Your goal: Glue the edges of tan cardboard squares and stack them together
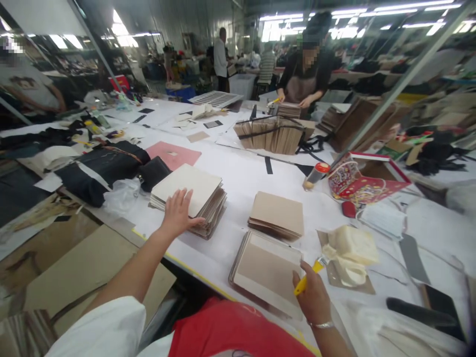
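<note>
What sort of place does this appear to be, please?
Probably a factory workshop: rows of ceiling lights, stacked brown panels on a long worktable, and people working further back.

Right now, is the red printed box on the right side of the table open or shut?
Open. No lid covers the mouth of the red printed box, and its brown inside shows within the rim.

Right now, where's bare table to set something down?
White table between pink sheet and black strip; also a narrower band between the stack under the left hand and the stack by the right hand. Crowded: right side, with red box, mask; left side, with black bag.
</note>
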`<action>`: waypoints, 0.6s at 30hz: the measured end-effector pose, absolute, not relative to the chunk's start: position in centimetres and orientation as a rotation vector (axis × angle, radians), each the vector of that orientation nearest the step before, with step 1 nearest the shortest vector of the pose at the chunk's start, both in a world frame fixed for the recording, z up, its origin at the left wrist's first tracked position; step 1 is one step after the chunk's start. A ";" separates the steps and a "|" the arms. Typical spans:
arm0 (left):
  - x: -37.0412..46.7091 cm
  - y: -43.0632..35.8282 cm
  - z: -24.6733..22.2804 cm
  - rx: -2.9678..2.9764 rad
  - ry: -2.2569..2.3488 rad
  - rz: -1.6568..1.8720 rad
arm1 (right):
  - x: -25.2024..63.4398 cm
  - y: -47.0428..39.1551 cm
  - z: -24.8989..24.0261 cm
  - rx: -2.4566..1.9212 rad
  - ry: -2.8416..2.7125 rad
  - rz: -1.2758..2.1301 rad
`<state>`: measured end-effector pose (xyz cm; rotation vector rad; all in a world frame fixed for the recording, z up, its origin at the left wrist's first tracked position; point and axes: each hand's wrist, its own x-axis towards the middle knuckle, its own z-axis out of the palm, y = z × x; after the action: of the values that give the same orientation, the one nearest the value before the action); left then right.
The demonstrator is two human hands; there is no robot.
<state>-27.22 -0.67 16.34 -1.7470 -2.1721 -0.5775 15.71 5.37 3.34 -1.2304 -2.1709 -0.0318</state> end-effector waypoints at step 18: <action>-6.6 -3.9 7.3 -2.844 -1.380 -0.371 | 9.9 3.1 6.5 -1.450 -1.870 0.818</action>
<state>-6.58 -3.86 7.35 -2.8438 -1.3799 -0.3711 9.89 3.10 6.47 -1.4502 -1.8701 0.8180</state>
